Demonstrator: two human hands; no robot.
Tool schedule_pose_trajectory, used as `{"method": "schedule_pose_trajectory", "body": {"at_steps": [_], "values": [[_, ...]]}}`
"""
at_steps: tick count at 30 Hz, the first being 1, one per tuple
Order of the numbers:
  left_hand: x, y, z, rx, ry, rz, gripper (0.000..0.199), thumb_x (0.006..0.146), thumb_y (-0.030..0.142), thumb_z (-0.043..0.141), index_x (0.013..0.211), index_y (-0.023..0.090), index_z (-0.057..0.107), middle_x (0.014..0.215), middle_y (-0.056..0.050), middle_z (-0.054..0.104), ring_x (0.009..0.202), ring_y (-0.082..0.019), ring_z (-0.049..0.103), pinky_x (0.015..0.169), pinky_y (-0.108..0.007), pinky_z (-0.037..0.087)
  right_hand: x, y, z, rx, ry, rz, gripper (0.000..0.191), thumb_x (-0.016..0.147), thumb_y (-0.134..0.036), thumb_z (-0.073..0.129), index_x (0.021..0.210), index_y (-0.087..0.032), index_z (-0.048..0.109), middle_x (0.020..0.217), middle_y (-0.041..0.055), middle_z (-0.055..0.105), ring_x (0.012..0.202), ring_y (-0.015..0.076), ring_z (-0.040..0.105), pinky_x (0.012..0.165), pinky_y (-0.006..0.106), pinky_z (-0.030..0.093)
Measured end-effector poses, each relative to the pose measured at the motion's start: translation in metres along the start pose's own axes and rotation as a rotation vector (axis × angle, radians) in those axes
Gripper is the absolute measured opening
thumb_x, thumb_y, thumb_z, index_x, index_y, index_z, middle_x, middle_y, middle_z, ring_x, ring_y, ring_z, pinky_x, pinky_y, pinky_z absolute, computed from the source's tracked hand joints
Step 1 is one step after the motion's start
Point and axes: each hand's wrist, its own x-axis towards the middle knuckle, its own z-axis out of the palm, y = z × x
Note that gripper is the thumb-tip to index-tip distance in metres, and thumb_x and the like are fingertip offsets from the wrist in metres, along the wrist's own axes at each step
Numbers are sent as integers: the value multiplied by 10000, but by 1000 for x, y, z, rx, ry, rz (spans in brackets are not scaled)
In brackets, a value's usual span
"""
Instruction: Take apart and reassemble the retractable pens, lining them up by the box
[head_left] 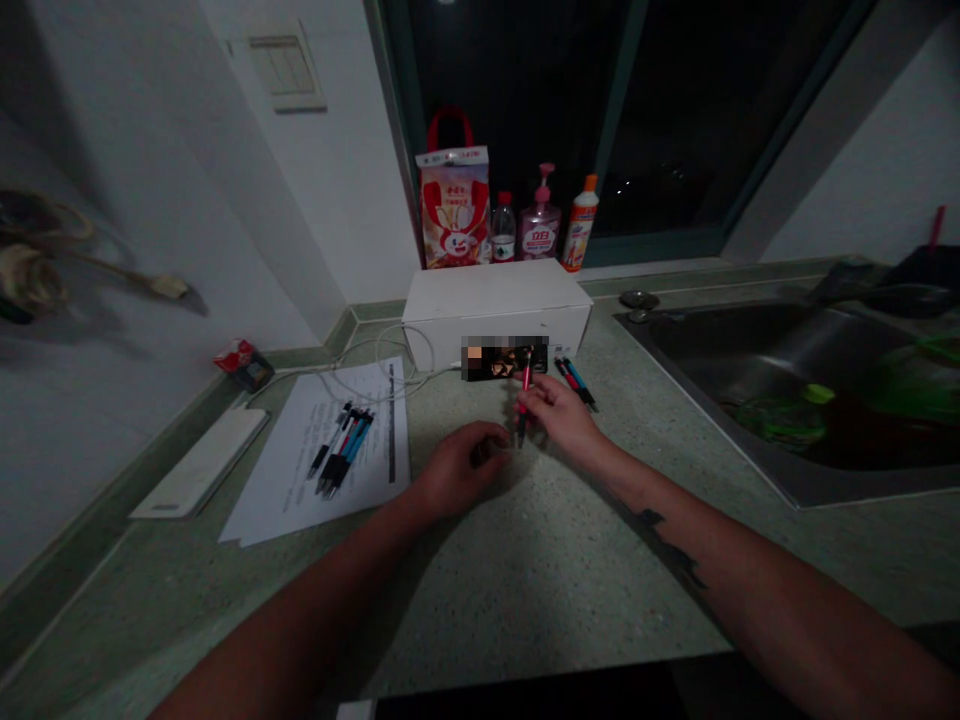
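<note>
A red and black pen [526, 385] stands nearly upright in my right hand [555, 405], pinched between thumb and fingers with its point downward. My left hand [461, 468] is just left of the pen's lower end, fingers curled toward the thumb. Something faint and thin shows at its fingertips, too small to make out. To the right of my right hand lie several pens [576, 383] in blue, red and black. More pens [346, 450] rest in a bunch on printed paper sheets [300, 480] at the left.
A phone [502, 360] with a lit screen leans against a white box [495, 295], a cable [360, 345] running left from it. Bottles [540, 230] and a red bag [454, 210] stand behind. At right is a metal sink [705, 400]; a white slab [202, 465] lies left.
</note>
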Motion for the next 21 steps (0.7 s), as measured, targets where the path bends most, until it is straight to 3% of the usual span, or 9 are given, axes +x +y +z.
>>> {"method": "schedule_pose_trajectory", "body": {"at_steps": [1,3,5,8,11,21], "values": [[0,0,0,-2,12,-3,214,876,246,634,1083,195,660,966,-38,716,735,-146,610,676,-273,486,3,-2,-9,-126,109,-31,376,921,-459,569,1178,-199,657,808,31,721,688,200,672,631,321,537],[1,-2,-2,7,29,-9,232,883,242,633,1109,198,661,982,-42,723,739,-144,620,681,-272,500,10,-7,-31,-487,303,-100,360,971,-376,479,1185,-174,686,981,96,747,867,238,688,768,350,530],[2,-4,-4,28,48,-4,216,885,228,633,1096,198,666,973,-39,727,736,-141,622,682,-269,506,16,-13,-54,-830,370,-44,367,971,-281,458,1220,-155,697,1151,151,731,1020,280,679,873,374,496],[4,-7,-6,65,72,20,190,889,212,635,1075,202,673,969,-32,728,728,-135,621,684,-266,510,20,-15,-78,-1121,378,134,409,955,-213,459,1293,-138,675,1232,192,691,1054,300,678,869,360,480],[4,-9,-6,82,73,41,180,893,209,635,1069,204,673,974,-32,726,732,-133,624,685,-266,512,22,-9,-85,-1217,343,228,424,958,-202,462,1327,-118,653,1260,213,663,1072,302,676,858,344,477],[5,-10,-11,100,110,78,172,904,204,626,1068,203,676,979,-37,724,733,-132,622,694,-274,513,25,0,-91,-1288,295,312,356,981,-328,490,1192,-126,693,1177,201,693,1038,312,683,776,344,475]]}}
